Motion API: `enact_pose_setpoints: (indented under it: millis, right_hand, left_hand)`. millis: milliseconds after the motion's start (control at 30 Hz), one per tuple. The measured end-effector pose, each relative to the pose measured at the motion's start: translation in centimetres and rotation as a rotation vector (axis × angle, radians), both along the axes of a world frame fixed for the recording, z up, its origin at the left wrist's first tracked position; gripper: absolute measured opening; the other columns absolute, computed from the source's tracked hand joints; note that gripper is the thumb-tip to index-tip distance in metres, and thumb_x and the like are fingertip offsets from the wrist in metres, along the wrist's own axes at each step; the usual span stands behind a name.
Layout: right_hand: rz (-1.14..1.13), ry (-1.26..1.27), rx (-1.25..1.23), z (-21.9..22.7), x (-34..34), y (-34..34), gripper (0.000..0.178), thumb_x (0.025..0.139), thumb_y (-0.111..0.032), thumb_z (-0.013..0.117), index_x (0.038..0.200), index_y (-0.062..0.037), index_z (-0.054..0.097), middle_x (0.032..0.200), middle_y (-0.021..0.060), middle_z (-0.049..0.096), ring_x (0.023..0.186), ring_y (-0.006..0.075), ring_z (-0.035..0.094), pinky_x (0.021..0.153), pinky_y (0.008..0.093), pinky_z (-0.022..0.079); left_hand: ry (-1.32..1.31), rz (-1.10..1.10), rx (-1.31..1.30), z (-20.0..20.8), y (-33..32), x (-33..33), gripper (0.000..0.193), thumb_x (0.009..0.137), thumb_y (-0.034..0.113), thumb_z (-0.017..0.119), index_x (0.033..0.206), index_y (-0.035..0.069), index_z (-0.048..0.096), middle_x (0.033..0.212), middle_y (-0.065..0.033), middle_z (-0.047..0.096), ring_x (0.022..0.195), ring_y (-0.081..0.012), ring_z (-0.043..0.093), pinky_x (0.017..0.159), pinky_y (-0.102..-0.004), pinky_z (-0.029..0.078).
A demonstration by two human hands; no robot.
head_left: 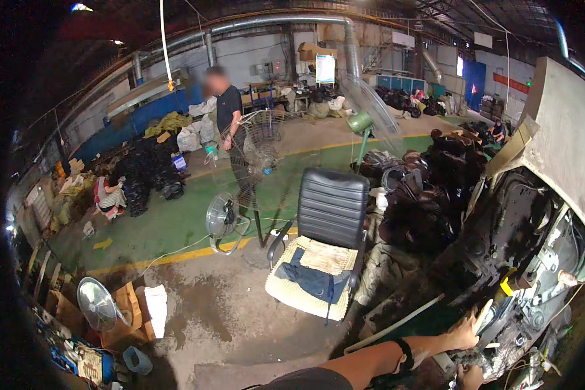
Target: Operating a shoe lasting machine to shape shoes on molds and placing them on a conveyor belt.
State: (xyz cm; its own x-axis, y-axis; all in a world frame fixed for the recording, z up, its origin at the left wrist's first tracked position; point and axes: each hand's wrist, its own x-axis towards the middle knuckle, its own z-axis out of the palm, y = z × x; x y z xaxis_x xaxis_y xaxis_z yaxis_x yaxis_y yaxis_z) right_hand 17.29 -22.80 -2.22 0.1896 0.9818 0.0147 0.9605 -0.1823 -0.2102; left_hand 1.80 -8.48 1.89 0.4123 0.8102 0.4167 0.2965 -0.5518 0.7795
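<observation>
1. Far left, a small fan (97,303) stands by a cardboard box (127,312) on the stained concrete floor (221,325); I cannot see what the box holds.
2. On the green floor strip, a seated person (109,195) sorts dark piles; a standing person (227,110) is beside a tall pedestal fan (257,153).
3. At centre, a black office chair (328,227) carries a folded blue cloth (312,279).
4. My left hand (465,333) is curled around a grey handle (491,313) on the grimy machine (533,247).
5. My right hand (469,376) shows only at the lower edge, touching the machine's base; I cannot tell its grip.
</observation>
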Motion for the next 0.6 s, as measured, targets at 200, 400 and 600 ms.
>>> enact_pose_setpoints:
  millis: [200,400,600]
  right_hand:
    - [-0.005,0.029,0.038,2.3,-2.4,0.1,0.057,0.089,-0.059,0.061,0.096,-0.0033,0.073,0.083,0.0223,0.069,0.079,0.0434,0.066,0.071,0.0509,0.051]
    - [-0.052,0.036,0.032,1.1,-1.0,0.1,0.055,0.089,-0.057,0.063,0.093,-0.0040,0.074,0.082,0.0213,0.070,0.080,0.0420,0.068,0.072,0.0502,0.052]
    - [-0.063,0.038,0.062,1.7,-1.7,-0.2,0.053,0.089,-0.057,0.064,0.098,-0.0059,0.075,0.087,0.0202,0.072,0.084,0.0415,0.068,0.074,0.0494,0.053]
  left_hand:
    - [0.043,0.004,-0.061,-0.8,0.7,-0.3,0.107,0.075,0.001,0.057,0.160,0.020,-0.005,0.146,-0.0466,0.025,0.131,-0.0629,0.035,0.113,-0.0595,0.032]
    - [0.032,-0.021,-0.046,0.7,0.1,-0.5,0.109,0.075,-0.001,0.058,0.160,0.020,-0.005,0.149,-0.0432,0.024,0.134,-0.0598,0.034,0.114,-0.0573,0.032]
    - [0.002,-0.021,-0.038,1.2,0.0,-0.9,0.109,0.075,-0.002,0.057,0.160,0.020,-0.006,0.148,-0.0437,0.025,0.135,-0.0607,0.032,0.115,-0.0582,0.029]
